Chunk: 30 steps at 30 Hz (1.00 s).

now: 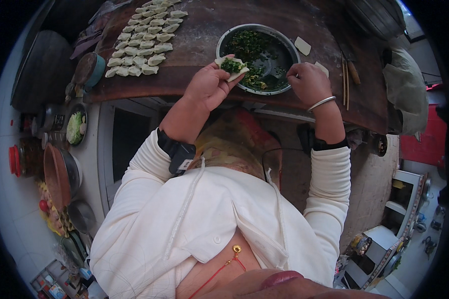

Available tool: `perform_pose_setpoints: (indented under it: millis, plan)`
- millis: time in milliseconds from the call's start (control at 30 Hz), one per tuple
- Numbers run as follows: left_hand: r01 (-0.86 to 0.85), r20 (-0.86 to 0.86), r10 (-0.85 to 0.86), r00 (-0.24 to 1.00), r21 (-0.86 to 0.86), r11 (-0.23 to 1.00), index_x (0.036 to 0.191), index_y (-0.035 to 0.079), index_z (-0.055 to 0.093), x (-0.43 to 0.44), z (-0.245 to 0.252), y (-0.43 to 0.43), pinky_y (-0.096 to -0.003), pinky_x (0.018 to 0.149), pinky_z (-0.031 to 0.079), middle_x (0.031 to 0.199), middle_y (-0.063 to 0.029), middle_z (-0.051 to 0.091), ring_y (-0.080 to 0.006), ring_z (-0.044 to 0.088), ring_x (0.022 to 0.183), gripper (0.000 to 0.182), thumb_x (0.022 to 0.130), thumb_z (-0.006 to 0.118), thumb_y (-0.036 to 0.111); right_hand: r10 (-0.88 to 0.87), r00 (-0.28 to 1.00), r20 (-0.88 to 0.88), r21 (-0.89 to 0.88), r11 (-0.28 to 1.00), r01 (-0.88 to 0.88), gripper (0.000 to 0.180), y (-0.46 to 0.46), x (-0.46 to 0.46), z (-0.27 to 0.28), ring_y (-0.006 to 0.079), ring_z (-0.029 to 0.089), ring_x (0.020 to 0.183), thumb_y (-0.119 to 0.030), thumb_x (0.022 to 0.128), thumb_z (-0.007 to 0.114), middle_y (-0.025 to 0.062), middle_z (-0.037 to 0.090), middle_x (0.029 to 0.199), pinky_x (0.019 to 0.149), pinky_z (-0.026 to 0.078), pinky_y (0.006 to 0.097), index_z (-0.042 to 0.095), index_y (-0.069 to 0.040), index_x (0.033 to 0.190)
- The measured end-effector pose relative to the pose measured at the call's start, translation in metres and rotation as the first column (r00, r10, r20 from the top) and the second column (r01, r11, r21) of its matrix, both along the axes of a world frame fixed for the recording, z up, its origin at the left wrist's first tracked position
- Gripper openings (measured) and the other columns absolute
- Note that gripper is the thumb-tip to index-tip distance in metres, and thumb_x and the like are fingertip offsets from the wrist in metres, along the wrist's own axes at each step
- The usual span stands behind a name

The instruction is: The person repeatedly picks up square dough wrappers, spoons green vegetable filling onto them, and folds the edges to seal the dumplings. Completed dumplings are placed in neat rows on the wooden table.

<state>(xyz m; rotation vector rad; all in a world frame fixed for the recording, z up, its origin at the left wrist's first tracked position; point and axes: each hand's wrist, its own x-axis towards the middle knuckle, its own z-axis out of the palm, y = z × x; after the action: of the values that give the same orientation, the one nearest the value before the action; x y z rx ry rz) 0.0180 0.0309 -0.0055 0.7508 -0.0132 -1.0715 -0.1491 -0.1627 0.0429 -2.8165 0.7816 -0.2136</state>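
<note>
My left hand [214, 84] holds a flat dough wrapper [236, 76] topped with chopped green filling, at the near left rim of a metal bowl [298, 56]. The bowl holds more chopped green filling [247, 45]. By its right rim is my right hand [309, 80], fingers curled; whether they grip anything is hidden. One wrapper [322, 68] lies partly behind that hand, and another wrapper [302, 46] rests on the wooden board farther off. Rows of folded dumplings [140, 44] cover the board's left part.
Right of my right hand lie wooden chopsticks [345, 84] and a wooden-handled knife [354, 72]. A teal container [93, 73] stands at the left edge of the dark wooden board [194, 80]. Further left are a plate of cut cabbage [76, 127] and a brown basin [56, 175]. Pale cloth [406, 86] hangs at right.
</note>
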Motion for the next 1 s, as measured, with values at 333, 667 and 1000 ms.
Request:
perform_pose_setpoints:
  millis: [333, 667, 1000]
  plan:
    - [-0.027, 0.005, 0.027, 1.000, -0.007, 1.000, 0.135, -0.007, 0.047, 0.004, 0.000, -0.001, -0.0432, 0.109, 0.050, 0.135, -0.0242, 0.050, -0.0359, 0.056, 0.122, 0.047, 0.091, 0.034, -0.018, -0.209, 0.956, 0.207, 0.866, 0.494, -0.079, 0.017, -0.018, -0.009, -0.035, 0.0073, 0.053, 0.070, -0.010, 0.084, 0.067, 0.0005, 0.066, 0.077, 0.064, 0.043, 0.0239, 0.075, 0.003, 0.093]
    - [-0.048, -0.006, 0.048, 0.999, -0.012, 0.999, 0.135, -0.008, 0.046, 0.009, -0.002, -0.005, -0.0445, 0.110, 0.049, 0.136, -0.0249, 0.049, -0.0370, 0.055, 0.123, 0.047, 0.091, 0.035, -0.018, -0.186, 0.929, 0.319, 0.548, 0.836, -0.020, 0.015, -0.014, -0.014, -0.046, 0.0152, 0.063, 0.071, -0.013, 0.083, 0.067, 0.0077, 0.068, 0.077, 0.065, 0.049, 0.0298, 0.075, -0.003, 0.092]
    - [-0.054, -0.005, 0.054, 0.999, 0.002, 0.999, 0.134, -0.008, 0.046, 0.008, -0.001, -0.004, -0.0445, 0.110, 0.049, 0.135, -0.0250, 0.049, -0.0371, 0.055, 0.123, 0.046, 0.091, 0.034, -0.018, -0.073, 0.981, 0.178, 0.615, 0.787, -0.053, 0.018, -0.008, -0.005, -0.047, 0.0184, 0.065, 0.068, -0.014, 0.082, 0.069, 0.0095, 0.069, 0.076, 0.065, 0.050, 0.0316, 0.075, -0.002, 0.095]
